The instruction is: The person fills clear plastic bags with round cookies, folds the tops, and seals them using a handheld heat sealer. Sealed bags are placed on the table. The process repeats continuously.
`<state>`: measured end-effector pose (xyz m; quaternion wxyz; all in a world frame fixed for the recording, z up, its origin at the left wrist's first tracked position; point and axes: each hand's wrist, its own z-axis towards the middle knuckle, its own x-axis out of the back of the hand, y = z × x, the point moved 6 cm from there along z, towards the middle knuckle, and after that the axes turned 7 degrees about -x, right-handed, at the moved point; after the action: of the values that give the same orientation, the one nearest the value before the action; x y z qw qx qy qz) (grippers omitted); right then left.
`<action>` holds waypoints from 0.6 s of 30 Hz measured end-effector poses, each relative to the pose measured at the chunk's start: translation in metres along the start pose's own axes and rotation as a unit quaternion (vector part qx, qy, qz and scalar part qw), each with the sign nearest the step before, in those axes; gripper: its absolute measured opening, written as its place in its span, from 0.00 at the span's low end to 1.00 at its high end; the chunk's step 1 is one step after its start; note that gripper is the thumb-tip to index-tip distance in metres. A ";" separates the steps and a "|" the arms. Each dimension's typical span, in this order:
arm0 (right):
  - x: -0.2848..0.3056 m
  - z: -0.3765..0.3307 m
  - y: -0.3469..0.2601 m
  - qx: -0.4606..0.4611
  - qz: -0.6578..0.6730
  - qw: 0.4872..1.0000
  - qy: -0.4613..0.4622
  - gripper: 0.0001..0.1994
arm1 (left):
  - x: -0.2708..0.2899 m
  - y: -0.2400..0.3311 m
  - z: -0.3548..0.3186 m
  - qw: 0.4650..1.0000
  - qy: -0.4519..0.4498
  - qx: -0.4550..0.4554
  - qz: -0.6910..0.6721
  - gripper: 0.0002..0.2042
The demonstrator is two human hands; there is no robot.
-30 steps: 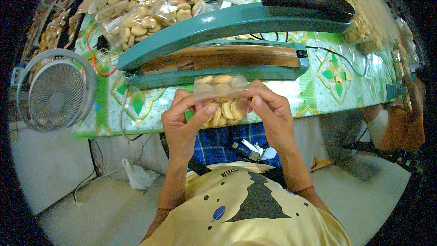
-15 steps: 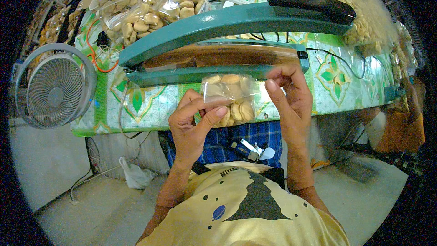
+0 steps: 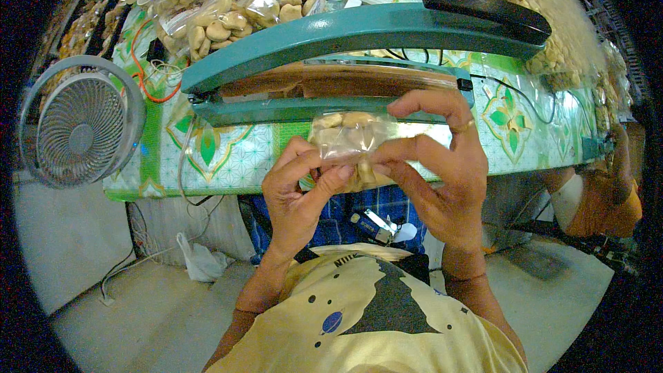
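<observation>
Cloth-covered table: The patterned table (image 3: 242,141) ended just short of the person's lap; a bag let go over its near edge could have dropped to the floor.
Lever-arm bag sealer: The teal sealer (image 3: 331,36) lay across the table with its arm raised over the bed; a knock might have brought the arm down on film or fingers.
Packed biscuit bags: The heap (image 3: 228,21) stood at the far left behind the sealer; pushing the sealer farther could have crushed biscuits.
Grey desk fan: The fan (image 3: 83,131) stood at the left; if it was running, its draught could have fluttered loose film.
Right hand: The right hand (image 3: 442,173) pinched the bag's right edge between thumb and a fingertip, its index finger lifted apart; so slight a hold could have slipped.
Left hand: The left hand (image 3: 295,190) pinched the bag's left side between thumb and forefinger; squeezing too hard might have cracked the contents.
Small clear bag: The bag (image 3: 349,141) hung between both hands, near side of the sealer; uneven pulling could have creased or torn it.
Round tan biscuits: The biscuits (image 3: 358,119) showed through the film; tilting might have spilled them if the mouth was open, which could not be told.
</observation>
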<state>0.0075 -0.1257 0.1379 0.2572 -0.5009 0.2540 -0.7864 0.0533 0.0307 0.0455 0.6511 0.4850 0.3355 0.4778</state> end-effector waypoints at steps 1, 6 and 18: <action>0.000 -0.002 -0.002 0.014 -0.014 1.000 -0.002 0.07 | 0.001 0.000 0.000 1.000 0.006 -0.003 0.014 0.09; -0.002 -0.007 -0.003 0.040 -0.040 0.998 -0.020 0.07 | 0.003 0.000 0.001 1.000 0.024 -0.003 0.004 0.08; 0.008 -0.023 0.096 -0.157 0.158 0.970 0.093 0.22 | 0.004 -0.001 0.006 0.999 0.012 0.039 0.001 0.09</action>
<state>-0.0023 -0.1985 0.0708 0.2719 -0.4129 0.4731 -0.7292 0.0603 0.0329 0.0461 0.6269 0.5049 0.3611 0.4709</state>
